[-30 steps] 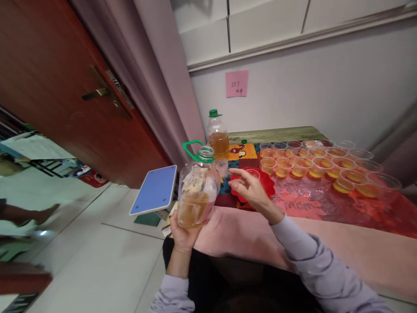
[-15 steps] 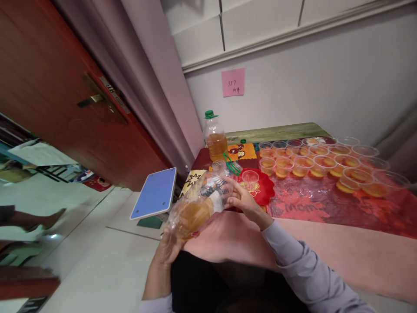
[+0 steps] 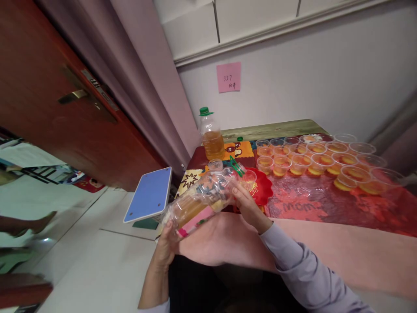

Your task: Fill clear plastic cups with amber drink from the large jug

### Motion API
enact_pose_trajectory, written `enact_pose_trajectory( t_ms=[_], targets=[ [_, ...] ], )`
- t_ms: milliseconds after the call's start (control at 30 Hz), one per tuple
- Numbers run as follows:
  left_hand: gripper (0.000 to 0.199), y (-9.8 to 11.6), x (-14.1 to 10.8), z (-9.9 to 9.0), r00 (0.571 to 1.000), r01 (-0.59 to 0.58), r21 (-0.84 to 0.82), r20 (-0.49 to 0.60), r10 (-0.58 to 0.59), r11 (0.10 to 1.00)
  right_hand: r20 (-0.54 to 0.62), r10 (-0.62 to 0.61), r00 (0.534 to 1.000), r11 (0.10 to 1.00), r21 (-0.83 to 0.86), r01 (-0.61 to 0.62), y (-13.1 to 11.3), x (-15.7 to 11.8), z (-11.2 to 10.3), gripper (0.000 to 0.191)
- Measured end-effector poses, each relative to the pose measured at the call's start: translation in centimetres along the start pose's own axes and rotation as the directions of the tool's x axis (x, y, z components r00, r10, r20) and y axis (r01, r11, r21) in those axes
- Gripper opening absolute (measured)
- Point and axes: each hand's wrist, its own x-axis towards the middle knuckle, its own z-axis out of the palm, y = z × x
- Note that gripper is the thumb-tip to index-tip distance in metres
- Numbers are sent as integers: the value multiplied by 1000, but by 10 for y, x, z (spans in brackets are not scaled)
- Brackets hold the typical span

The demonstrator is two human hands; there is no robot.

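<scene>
A large clear plastic bottle with amber liquid and a pink label lies tilted in the air between my hands, over the near left edge of the table. My left hand grips its bottom end, thumb on top. My right hand is closed around the upper end; some fingers are hidden behind it. A green plastic handle shows at that end. Just beyond the bottle is a small clear cup. A red scalloped plate lies partly behind my right hand, with a clear cup on it.
Another bottle of amber liquid, green-capped, stands upright at the back left. Several clear cups with yellow contents fill the right side. A loose green cap lies behind. A blue-topped stool stands left of the table. A person's leg shows far left.
The bottle has rolled in my hands, so its pink label now faces me. My right hand has closed more around the upper end. The view has shifted slightly.
</scene>
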Motion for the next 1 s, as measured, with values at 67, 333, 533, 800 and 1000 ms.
enact_pose_trajectory(
  t_ms=[67,333,533,800,1000],
  targets=[
    [65,7,-2,11,996,13,33,-89,-10,999,-29,37,999,999,28,-36,4,0,0,67],
    [74,17,-10,36,985,14,46,-172,-6,999,-101,46,994,999,14,-45,0,-4,6,53],
    [77,24,-12,28,992,-25,92,-118,36,995,-80,50,996,999,21,-48,-2,-4,8,50],
    [80,36,-11,47,985,-77,177,-142,103,981,-90,39,995,999,39,-35,2,-2,9,62],
    [80,45,-10,60,983,-96,197,-133,124,976,-72,77,994,995,65,-72,2,0,11,58]
  ],
)
